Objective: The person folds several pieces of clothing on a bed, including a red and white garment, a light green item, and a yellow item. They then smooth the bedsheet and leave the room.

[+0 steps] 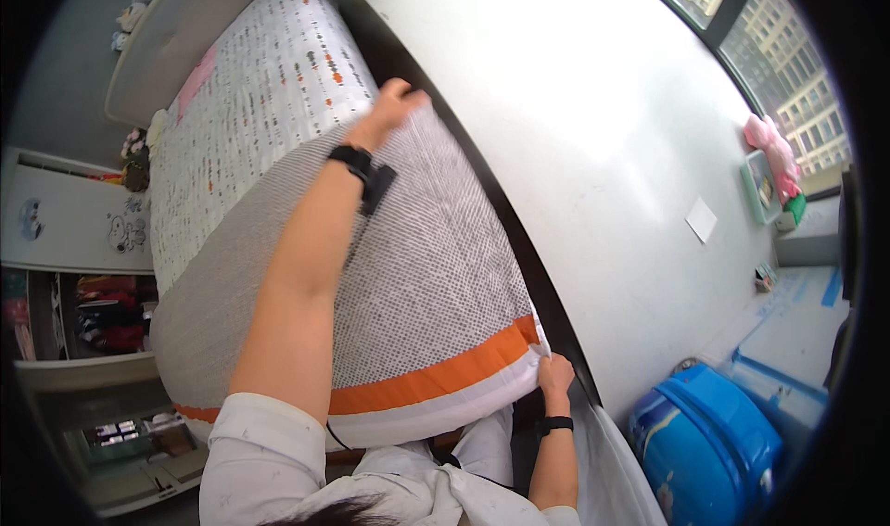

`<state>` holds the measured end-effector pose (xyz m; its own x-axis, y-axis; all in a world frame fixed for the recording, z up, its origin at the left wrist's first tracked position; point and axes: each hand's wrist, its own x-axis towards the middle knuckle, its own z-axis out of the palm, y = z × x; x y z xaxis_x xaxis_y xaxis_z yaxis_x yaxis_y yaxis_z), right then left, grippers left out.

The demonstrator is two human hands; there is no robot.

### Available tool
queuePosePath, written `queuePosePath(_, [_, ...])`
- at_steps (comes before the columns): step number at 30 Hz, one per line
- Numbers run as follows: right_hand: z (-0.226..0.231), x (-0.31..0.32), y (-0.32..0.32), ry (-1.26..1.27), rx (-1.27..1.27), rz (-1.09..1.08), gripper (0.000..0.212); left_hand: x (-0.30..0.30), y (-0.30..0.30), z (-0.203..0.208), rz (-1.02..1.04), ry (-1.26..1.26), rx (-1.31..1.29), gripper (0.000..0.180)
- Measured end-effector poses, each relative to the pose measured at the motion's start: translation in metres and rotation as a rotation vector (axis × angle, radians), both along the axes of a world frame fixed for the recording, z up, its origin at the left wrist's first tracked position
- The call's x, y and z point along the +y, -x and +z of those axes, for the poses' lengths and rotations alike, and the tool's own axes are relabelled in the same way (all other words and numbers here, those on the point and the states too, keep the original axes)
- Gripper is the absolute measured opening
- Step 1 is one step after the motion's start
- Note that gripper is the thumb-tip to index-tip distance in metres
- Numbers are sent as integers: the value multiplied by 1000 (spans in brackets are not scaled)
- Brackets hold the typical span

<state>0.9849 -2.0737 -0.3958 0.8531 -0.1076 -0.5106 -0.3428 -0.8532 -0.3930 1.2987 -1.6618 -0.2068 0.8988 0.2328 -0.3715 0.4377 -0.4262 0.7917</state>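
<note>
A quilt [426, 257] with a small grey-and-white pattern, an orange band and a white border lies over the near part of the bed. My right hand [555, 374] is closed on the quilt's near right corner, at the bed's edge. Farther up, my left hand [395, 111] is stretched out over the quilt's far right edge, where it meets the patterned white sheet [278, 72]. Motion blurs its fingers, so I cannot tell whether they grip the cloth. Each wrist wears a black band, and a dark piece hangs by the left one.
Along the bed's right side runs a wide white surface [556, 137] with a dark edge, below a window. A blue suitcase [709, 443] stands at the lower right. A pink plush toy [772, 151] sits by a green bin [760, 188]. Left of the bed are open shelves [93, 313].
</note>
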Motion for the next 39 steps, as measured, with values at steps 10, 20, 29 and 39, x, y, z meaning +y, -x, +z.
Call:
queuePosePath(10, [-58, -49, -19, -257, -184, -9, 50, -91, 365, 8, -444, -460, -115, 67])
queuePosePath(20, [103, 97, -21, -320, -713, 604, 44, -64, 565, 3, 112, -678, 36, 59])
queuePosePath(29, [118, 211, 172, -7, -598, 1263, 50, 21, 741, -53, -13, -716, 29, 50])
queuePosePath(39, [137, 328, 313, -261, -282, 729, 42, 243, 1205, -26, 1540, -542, 664, 49])
